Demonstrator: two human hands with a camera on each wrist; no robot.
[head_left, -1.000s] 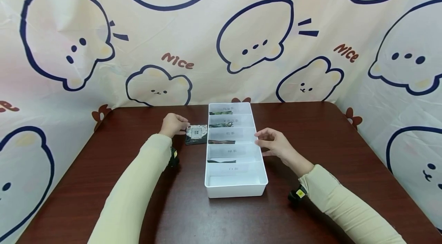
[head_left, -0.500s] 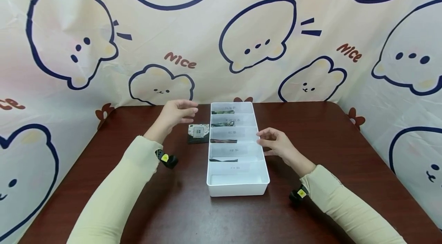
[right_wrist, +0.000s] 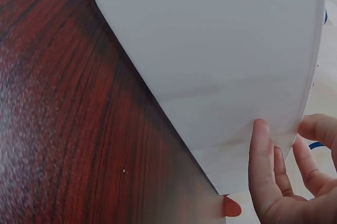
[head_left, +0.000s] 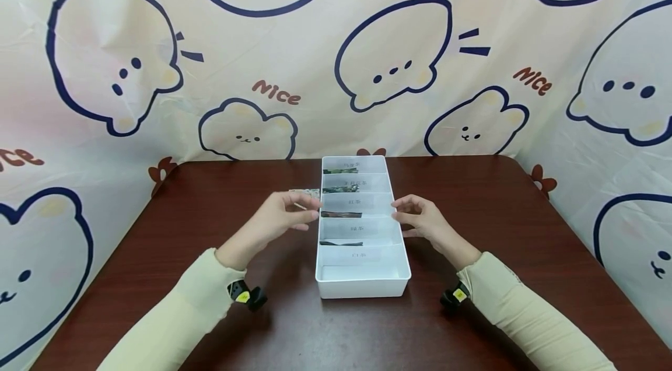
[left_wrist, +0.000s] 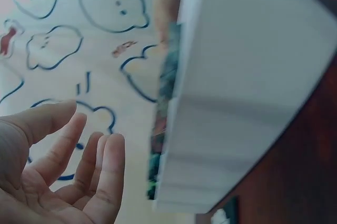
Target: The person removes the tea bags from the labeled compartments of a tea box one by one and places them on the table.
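Observation:
A long white divided box (head_left: pixel 362 289) stands lengthwise on the table, with printed labels on its compartments. Tea sachets (head_left: pixel 341 214) poke up in several compartments toward the back. My left hand (head_left: pixel 273 219) hovers at the box's left side, fingers loosely bent and nothing between them, as the left wrist view shows. Behind that hand, on the table, lies a flat tea packet (head_left: pixel 310 191), mostly hidden; its corner (left_wrist: pixel 226 214) shows at the bottom of the left wrist view. With relaxed fingers, my right hand (head_left: pixel 420 216) touches the box's right rim and outer wall.
The dark reddish-brown wooden table (head_left: pixel 472 184) carries the box near its middle. A pale curtain (head_left: pixel 367 50) with cartoon outlines rises behind the back edge and along both sides. Each wrist wears a small black camera (head_left: pixel 254 299).
My left hand has drawn away from the flat packet, lifted back, then come nearer along the box's left side, now covering most of the packet. The right hand has stayed at the rim.

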